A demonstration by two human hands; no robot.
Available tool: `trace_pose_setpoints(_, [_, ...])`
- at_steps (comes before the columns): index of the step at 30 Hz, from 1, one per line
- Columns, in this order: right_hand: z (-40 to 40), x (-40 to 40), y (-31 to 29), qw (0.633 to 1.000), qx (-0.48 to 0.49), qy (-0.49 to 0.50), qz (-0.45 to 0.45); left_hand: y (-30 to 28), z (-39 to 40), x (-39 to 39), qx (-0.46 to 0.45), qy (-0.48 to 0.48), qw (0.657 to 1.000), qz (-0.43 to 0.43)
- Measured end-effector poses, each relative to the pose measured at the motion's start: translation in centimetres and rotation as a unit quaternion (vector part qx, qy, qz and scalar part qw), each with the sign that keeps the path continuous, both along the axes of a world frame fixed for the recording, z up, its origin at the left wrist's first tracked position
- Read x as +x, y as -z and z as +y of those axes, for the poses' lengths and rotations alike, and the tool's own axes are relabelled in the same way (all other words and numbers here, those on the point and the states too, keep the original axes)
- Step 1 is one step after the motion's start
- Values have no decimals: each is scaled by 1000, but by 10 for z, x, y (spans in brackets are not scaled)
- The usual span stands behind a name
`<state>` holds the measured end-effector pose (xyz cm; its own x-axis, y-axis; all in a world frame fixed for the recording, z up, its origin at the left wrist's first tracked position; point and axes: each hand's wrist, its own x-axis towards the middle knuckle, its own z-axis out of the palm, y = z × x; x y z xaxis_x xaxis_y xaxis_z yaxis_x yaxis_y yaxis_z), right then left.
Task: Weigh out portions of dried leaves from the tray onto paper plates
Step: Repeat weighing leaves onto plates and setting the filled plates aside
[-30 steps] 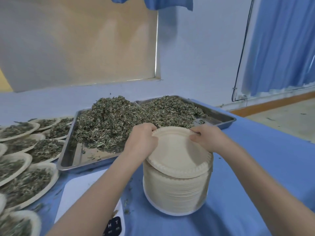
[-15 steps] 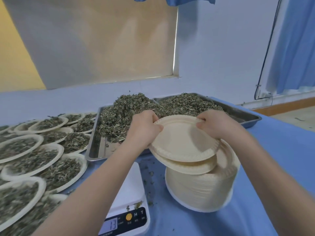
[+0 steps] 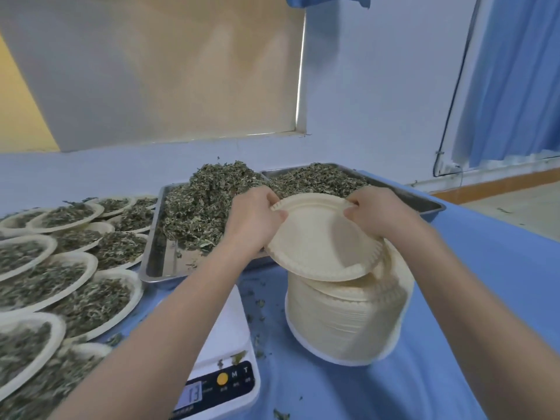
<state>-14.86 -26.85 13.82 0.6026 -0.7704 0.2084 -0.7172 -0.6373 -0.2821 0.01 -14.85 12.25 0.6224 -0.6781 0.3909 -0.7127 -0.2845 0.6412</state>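
Left hand (image 3: 253, 219) and right hand (image 3: 374, 212) pinching paper plate (image 3: 321, 241) above stack (image 3: 348, 322); scale (image 3: 225, 353) half hidden under forearm.

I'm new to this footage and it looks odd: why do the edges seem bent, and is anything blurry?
Head view: the wide lens bows the window frame and curtain. The filled plates at the left edge look stretched and soft. The scale display is slightly smeared. Light is soft, with a faint shadow inside the held plate.

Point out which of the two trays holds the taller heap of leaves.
The left tray: its dried leaves mound higher than those in the right tray.
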Motion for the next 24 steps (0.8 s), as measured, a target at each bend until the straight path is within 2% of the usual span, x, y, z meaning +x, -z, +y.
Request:
trace_pose_setpoints(4, [27, 41, -12, 998, -6, -53, -18, -17, 39, 32, -11, -49, 998, 36])
trace_pose_setpoints(7, [54, 76, -12, 994, -9, -105, 3, -17, 77, 55, -17, -95, 994, 45])
trace_pose_setpoints(11, [86, 112, 7, 987, 34, -158, 12, -4, 124, 75, -12, -163, 984, 66])
trace_pose_setpoints(19, [110, 122, 82, 978, 113, -145, -97, 65, 152, 83, -14, -228, 965, 128])
trace_pose_setpoints(24, [111, 121, 120, 934, 251, -95, -235, 102, 137, 79, -44, -266, 945, 186])
